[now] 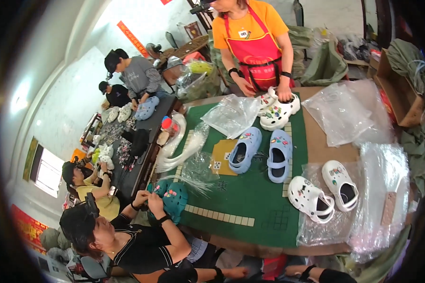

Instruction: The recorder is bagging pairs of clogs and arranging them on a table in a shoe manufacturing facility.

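Nearby, blue clogs (pixel 262 152) on green mat (pixel 250 198).

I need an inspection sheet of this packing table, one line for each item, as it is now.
Surface: table covered by a green mat, brown edge at the right.
Job's things: pair of white clogs on a clear bag, nearest the hands; pair of blue clogs mid-mat.
Clutter: clear plastic bags; teal clogs held by a co-worker; decorated white clogs under another co-worker's hands.
Grips: left hand and right hand low at the near edge; grip state unclear.
Cables: nothing seen.
Surroundings: cardboard box at right; a second table with people at left.
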Available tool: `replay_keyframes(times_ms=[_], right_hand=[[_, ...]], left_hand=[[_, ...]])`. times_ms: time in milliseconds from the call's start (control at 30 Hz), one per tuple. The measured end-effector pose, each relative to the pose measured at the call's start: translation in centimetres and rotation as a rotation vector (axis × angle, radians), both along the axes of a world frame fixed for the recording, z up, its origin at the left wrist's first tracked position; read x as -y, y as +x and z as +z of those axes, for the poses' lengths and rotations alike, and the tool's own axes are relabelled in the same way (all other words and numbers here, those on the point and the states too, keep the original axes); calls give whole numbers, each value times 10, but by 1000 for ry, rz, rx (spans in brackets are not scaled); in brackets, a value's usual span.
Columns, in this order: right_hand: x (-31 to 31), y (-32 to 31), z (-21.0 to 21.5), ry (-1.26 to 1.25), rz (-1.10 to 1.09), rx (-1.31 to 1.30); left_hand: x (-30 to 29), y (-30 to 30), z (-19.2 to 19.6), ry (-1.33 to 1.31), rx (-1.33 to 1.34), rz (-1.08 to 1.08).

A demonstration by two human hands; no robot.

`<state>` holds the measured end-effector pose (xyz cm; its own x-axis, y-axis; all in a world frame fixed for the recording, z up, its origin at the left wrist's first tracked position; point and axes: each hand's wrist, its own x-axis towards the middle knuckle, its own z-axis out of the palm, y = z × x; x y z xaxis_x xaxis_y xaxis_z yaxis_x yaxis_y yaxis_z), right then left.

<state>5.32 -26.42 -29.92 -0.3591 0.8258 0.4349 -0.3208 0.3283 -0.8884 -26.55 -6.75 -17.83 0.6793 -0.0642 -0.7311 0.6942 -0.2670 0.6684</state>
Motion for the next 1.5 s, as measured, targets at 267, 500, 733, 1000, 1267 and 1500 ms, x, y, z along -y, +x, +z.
replay_keyframes(times_ms=[267,500,733,1000,1267,1500], right_hand=[[-78,14,-98,-13,87,8],[-104,-22,-162,-97,124,-40],[-104,-85,-187,-274,115,-106],[-95,-74,-177,-517,129,-41],[-79,-31,-165,-775,148,106],[-26,-49,-195,-1023,235,167]], left_hand=[[-66,28,-45,200,-149,-3],[-105,35,-52,300,-329,-57],[-138,39,-51,319,-493,-187],[-148,82,-52,320,-520,-284],[-113,118,-67,331,-456,-325],[-24,87,-91,294,-478,-330]])
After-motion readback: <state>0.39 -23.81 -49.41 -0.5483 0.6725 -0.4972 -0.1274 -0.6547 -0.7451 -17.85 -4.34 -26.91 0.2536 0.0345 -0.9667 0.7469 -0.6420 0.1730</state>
